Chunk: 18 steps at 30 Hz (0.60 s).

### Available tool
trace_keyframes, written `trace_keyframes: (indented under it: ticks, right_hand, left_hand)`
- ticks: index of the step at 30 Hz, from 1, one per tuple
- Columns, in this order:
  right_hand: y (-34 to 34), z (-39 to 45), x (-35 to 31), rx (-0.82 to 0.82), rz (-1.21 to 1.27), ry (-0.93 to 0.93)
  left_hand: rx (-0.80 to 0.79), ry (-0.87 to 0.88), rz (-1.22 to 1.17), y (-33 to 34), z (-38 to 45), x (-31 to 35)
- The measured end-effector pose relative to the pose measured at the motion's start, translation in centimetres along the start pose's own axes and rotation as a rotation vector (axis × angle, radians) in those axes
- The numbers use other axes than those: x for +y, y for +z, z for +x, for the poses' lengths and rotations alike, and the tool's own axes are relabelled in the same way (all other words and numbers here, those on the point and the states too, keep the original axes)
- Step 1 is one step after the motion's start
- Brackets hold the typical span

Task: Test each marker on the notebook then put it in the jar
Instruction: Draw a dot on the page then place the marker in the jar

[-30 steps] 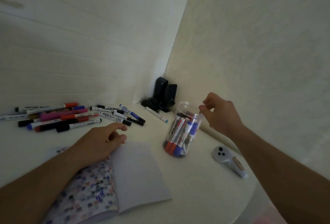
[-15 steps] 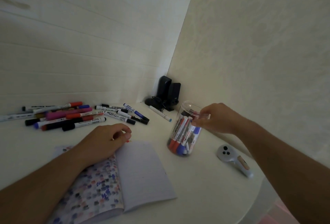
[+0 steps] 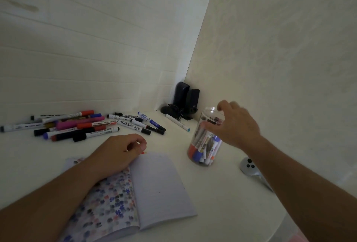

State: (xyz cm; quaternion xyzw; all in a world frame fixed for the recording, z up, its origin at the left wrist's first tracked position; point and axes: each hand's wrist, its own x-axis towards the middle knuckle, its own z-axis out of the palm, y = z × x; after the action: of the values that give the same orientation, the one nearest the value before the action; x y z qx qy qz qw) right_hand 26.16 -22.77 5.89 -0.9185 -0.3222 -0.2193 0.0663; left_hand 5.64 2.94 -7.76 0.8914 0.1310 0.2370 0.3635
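Your right hand [image 3: 234,126] hovers over the jar [image 3: 207,137], fingers loosely spread and holding nothing. Left of the jar, your left hand [image 3: 117,153] rests curled on the open notebook [image 3: 160,187], likely steadying it. Untested markers [image 3: 77,126] lie farther left.

A bare strip of white table [image 3: 173,141] ran between the open notebook [image 3: 158,187] and the clear jar [image 3: 206,141]. Behind it the marker pile [image 3: 77,126] crowded the left wall, black speakers [image 3: 185,101] filled the corner, and a white controller [image 3: 251,168] lay right of the jar.
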Motion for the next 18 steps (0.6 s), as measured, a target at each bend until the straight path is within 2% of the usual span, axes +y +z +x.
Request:
trace_keyframes:
  ticks: [2, 6, 8, 10, 13, 15, 18]
  right_hand:
    - [-0.7, 1.2, -0.6, -0.048, 0.011, 0.041]
    - [-1.1, 4.6, -1.8, -0.34, 0.266, 0.172]
    - [-1.7, 5.0, -2.5, -0.463, 0.266, 0.18]
    - [-2.4, 4.8, -3.1, -0.497, 0.217, 0.128]
    - [-2.2, 3.0, -4.2, -0.34, 0.174, -0.054]
    - [-1.0, 1.3, -4.5, -0.071, 0.08, -0.235]
    - [0.7, -0.8, -4.3, 0.343, 0.096, -0.435]
  left_hand:
    - [-0.002, -0.001, 0.005, 0.1, 0.1, 0.0]
    - [-0.007, -0.005, 0.015, 0.1, 0.2, -0.1]
    - [-0.005, -0.008, 0.021, 0.1, 0.2, -0.1]
    - [-0.006, -0.006, 0.025, 0.1, 0.2, -0.2]
    - [-0.015, -0.013, 0.033, 0.1, 0.3, -0.1]
    - [-0.018, -0.018, 0.03, 0.2, 0.3, -0.1]
    - [-0.014, -0.011, 0.034, 0.2, 0.2, -0.1]
